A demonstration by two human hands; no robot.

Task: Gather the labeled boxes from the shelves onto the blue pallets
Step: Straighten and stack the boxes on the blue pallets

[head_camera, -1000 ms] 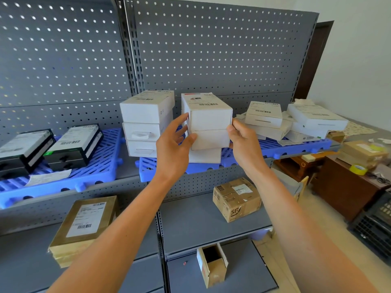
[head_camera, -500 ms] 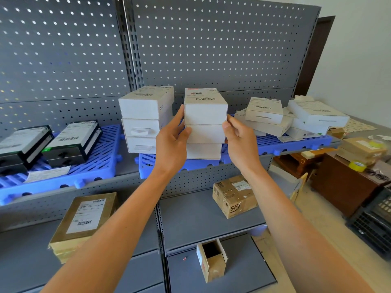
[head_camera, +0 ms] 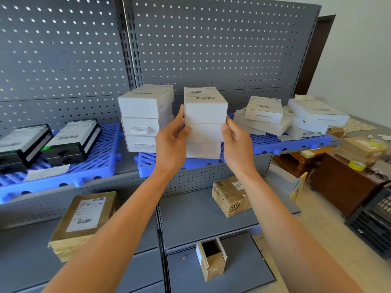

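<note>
A stack of three white boxes stands on the middle blue pallet (head_camera: 148, 163). Its top box (head_camera: 204, 112) carries a barcode label. My left hand (head_camera: 171, 142) holds the stack's left side, with the thumb on the front of the second box. My right hand (head_camera: 238, 144) holds the right side at the same height. Another stack of three white boxes (head_camera: 143, 106) stands just to the left. Two black boxes (head_camera: 72, 138) lie on the left blue pallet (head_camera: 101, 157). Flat white boxes (head_camera: 264, 111) are piled on the right blue pallet (head_camera: 296, 142).
On the lower grey shelf lie a flat brown labeled parcel (head_camera: 84, 218) and a small brown carton (head_camera: 231, 195). An open little carton (head_camera: 211, 259) stands on the bottom shelf. At the right are a wooden table (head_camera: 342, 182) with a yellow tape roll (head_camera: 357, 165) and a black crate (head_camera: 372, 225).
The top white box sat askew on the stack a second ago; it now lies square with the boxes under it. Both hands stay on the stack's sides.
</note>
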